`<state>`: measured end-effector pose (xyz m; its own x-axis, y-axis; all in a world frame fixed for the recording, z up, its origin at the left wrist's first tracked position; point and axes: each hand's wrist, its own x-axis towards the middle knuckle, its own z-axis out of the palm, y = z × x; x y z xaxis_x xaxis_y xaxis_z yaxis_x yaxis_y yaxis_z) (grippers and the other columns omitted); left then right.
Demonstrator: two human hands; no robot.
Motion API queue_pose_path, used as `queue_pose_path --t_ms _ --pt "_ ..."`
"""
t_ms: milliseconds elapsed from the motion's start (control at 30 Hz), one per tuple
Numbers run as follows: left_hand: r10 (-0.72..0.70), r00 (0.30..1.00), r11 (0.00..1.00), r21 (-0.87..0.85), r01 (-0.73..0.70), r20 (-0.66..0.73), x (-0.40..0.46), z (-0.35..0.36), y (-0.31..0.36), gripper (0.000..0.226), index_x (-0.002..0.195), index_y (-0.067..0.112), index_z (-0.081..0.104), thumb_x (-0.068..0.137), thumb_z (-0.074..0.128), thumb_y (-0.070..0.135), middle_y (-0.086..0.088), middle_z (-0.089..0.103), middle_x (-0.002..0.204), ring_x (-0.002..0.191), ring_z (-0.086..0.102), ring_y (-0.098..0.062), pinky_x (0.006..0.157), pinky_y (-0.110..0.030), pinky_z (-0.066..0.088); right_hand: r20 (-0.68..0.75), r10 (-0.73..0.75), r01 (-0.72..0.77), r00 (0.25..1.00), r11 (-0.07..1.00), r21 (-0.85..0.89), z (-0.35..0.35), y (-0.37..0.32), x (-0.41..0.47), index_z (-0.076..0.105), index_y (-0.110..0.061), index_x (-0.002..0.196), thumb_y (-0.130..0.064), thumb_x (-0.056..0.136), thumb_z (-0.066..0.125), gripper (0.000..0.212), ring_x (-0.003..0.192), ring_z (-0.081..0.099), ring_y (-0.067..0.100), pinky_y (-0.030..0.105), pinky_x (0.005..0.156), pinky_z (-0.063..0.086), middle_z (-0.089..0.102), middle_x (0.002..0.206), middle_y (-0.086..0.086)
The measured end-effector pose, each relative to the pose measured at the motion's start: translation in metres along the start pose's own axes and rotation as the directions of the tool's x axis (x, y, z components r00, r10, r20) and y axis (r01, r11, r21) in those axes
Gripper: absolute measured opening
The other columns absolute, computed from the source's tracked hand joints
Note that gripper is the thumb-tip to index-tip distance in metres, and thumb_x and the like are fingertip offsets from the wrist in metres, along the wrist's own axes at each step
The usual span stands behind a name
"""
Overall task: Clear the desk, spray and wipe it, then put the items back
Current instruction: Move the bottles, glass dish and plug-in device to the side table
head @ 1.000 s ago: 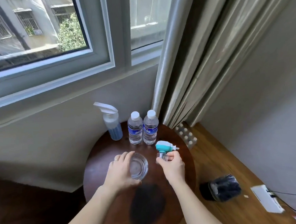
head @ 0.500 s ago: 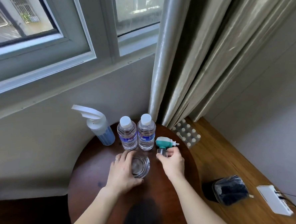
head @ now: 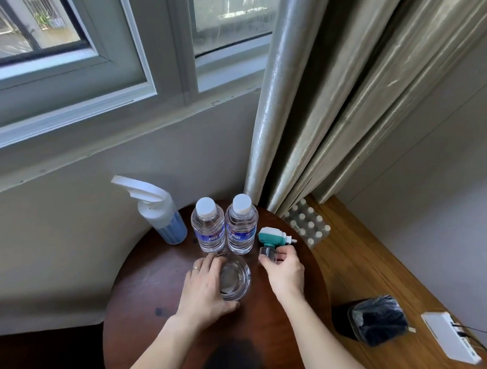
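— Both hands are on the round wooden table (head: 146, 290), yes? What has each got?

— Left hand (head: 204, 292) is cupped round a clear glass dish (head: 234, 278), fingers along its far rim and thumb at the near edge. Right hand (head: 284, 273) pinches the small clear bottle under a teal-and-white plug-in device (head: 271, 236), which stands upright just right of the dish.

— And behind them?

— Two capped water bottles (head: 224, 227) stand side by side, touching, just beyond the dish. Left of those, at the table's far edge by the wall, is a spray bottle (head: 164, 217) with a white trigger head and pale blue body.

— Anything off the table?

— On the wooden floor to the right: a dark bin (head: 370, 320) lined with a bag, a white power strip (head: 448, 338), and farther back a shrink-wrapped pack of bottles (head: 307, 223) by the curtain (head: 331, 93).
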<state>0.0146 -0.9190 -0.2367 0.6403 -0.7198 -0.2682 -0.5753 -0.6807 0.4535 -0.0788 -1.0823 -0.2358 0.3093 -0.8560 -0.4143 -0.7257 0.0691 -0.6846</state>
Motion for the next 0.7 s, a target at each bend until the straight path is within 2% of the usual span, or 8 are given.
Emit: queue_pose_path --t_ms 200,300,467,567,700 --pt "-0.005 1.000 1.000 0.012 0.005 0.022 -0.002 0.005 0.000 0.093 0.129 0.023 0.045 0.049 0.076 0.060 0.003 0.032 0.152 0.136 0.032 -0.022 0.106 -0.033 0.035 0.017 -0.022 0.022 1.000 1.000 0.002 0.000 0.000 0.000 0.065 -0.016 0.113 -0.036 0.078 0.084 0.044 0.105 0.065 0.023 0.036 0.093 0.050 0.074 0.104 0.000" --pt "-0.031 0.997 0.999 0.020 0.030 0.071 -0.004 0.002 0.005 0.102 0.134 0.023 0.040 0.048 0.081 0.062 -0.002 0.021 0.158 0.141 0.026 -0.023 0.112 -0.033 0.031 0.037 -0.032 0.033 0.999 0.999 -0.019 -0.002 -0.003 -0.002 0.063 -0.015 0.123 -0.037 0.079 0.083 0.052 0.110 0.064 0.024 0.038 0.097 0.049 0.073 0.112 0.002" --pt "-0.087 0.990 0.996 0.031 0.084 0.112 -0.018 -0.012 0.005 0.121 0.147 0.028 0.024 0.047 0.083 0.062 -0.005 0.000 0.163 0.143 0.023 -0.030 0.113 -0.037 0.031 0.056 -0.059 0.063 0.997 0.996 -0.069 -0.011 -0.011 -0.016 0.060 -0.014 0.128 -0.037 0.080 0.082 0.057 0.117 0.059 0.025 0.040 0.102 0.046 0.067 0.121 0.004" --pt "-0.132 0.983 0.990 0.060 0.125 0.130 -0.028 -0.031 0.001 0.122 0.150 0.029 0.018 0.051 0.079 0.066 -0.008 0.006 0.163 0.146 0.015 -0.030 0.116 -0.040 0.026 0.060 -0.076 0.083 0.995 0.990 -0.118 -0.017 -0.018 -0.031 0.060 -0.012 0.127 -0.034 0.080 0.082 0.056 0.119 0.056 0.027 0.035 0.100 0.041 0.061 0.124 0.008" --pt "-0.127 0.990 0.987 0.105 0.120 0.063 -0.040 -0.063 -0.004 0.102 0.147 0.029 0.029 0.063 0.071 0.067 0.004 0.030 0.152 0.140 0.028 -0.022 0.109 -0.038 0.033 0.080 -0.105 0.118 0.991 0.977 -0.179 -0.022 -0.033 -0.055 0.058 -0.012 0.128 -0.034 0.082 0.080 0.055 0.123 0.053 0.028 0.035 0.104 0.039 0.056 0.126 0.008"
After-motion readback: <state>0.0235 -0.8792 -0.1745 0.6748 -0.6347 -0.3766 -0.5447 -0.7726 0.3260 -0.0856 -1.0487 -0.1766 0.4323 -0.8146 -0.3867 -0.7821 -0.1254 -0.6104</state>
